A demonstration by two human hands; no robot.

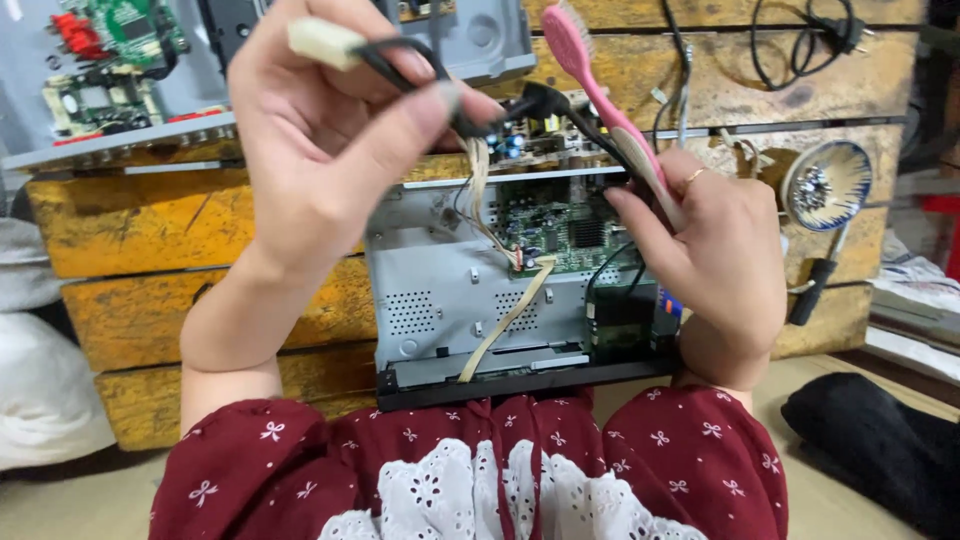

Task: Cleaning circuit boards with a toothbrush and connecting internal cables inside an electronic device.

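An opened grey electronics case [440, 290] leans against my lap, with a green circuit board [560, 225] inside and a flat beige ribbon cable [505, 320] running across it. My left hand [320, 130] is raised above the case and pinches black wires that end in a cream plastic connector [322, 42]. My right hand [715, 245] rests at the case's right edge and grips a pink brush [600, 90] by its handle, bristle end pointing up.
A worn yellow wooden pallet [150, 225] serves as the bench. Another open case with green boards [110, 60] lies at the top left. A round lamp head on a black handle [825, 185] and a black power cord [800, 40] sit at the right. Dark fabric [880, 450] lies on the floor.
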